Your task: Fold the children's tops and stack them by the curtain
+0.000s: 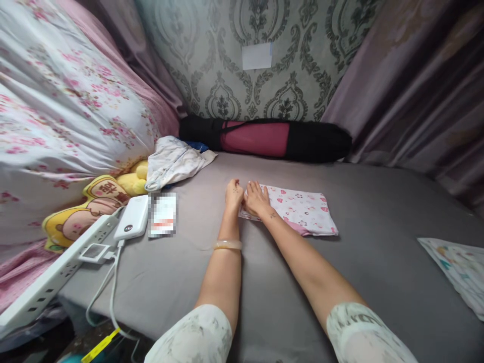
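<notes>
A white cloth with pink and red prints (pixel 304 206) lies folded into a flat rectangle on the grey bed surface (pixel 287 282). On its left end rests my right hand (pixel 257 200), palm down with the fingers spread. My left hand (pixel 235 194) is curled closed at the cloth's left edge, close beside the right hand. What its fingers hold, if anything, is hidden. A pale bangle (pixel 228 244) circles my left forearm.
A black and red long bag (pixel 257 138) lies along the wall. To the left are a crumpled white cloth (pixel 176 164), yellow plush toys (pixel 81 217), a white power bank (pixel 132 218), a small packet (pixel 164 214) and a power strip (pixel 56 272). Another printed cloth (pixel 456 267) lies far right.
</notes>
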A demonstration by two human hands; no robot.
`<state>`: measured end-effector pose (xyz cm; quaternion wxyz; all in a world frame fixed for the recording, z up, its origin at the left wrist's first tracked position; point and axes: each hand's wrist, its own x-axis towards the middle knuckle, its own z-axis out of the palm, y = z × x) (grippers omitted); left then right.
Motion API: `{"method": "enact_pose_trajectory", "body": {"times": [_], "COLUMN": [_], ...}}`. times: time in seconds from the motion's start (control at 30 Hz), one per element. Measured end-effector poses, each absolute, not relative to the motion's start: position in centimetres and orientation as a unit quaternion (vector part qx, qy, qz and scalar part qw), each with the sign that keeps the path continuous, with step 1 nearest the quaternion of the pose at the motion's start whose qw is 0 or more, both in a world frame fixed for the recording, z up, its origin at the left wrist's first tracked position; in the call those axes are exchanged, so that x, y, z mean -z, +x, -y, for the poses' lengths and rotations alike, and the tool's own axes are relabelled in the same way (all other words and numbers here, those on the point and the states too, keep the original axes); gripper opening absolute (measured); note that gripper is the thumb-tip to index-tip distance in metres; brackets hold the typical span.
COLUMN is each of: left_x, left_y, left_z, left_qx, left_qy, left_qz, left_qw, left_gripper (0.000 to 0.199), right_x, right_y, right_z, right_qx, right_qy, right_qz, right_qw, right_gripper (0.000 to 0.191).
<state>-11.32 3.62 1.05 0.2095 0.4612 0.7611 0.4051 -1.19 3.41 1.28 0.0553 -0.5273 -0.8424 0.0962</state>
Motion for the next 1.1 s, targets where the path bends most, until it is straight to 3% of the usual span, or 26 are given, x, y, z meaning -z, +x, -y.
{"method": "enact_pose_trajectory", "body": {"times": [0.43,0.63,0.83,1.1], "left_x": [-1.3,-0.6,0.6,-0.2], "left_y": [-9.4,-6.1,-4.7,-3.8], "left_z": [-3.7,-3.1,-2.5,-2.0], "left_qx": [-0.374,-0.231,-0.137,-0.163], "left_qy": [0.547,0.728,0.752,0.748], "left_qz": [-0.735,-0.641,-0.643,-0.643], "left_qw": [0.145,0.076,0.053,0.005], "left_gripper": [0.046,0.047,0.04,0.043], "right_x": [-1.8,-1.5,-0.7,-1.0], "right_y": [1.4,6.9,7.8,9.3], "right_z": [-3.7,-3.6,-3.4,-2.9], "right_qx": [-0.117,-0.06,-0.079,-0.067], "right_qy": [-0.545,-0.573,-0.562,-0.574], "right_qz": [0.825,0.814,0.822,0.813], "right_qw": [0.096,0.074,0.045,0.066], "right_gripper": [0.056,0.056,0.056,0.055]}}
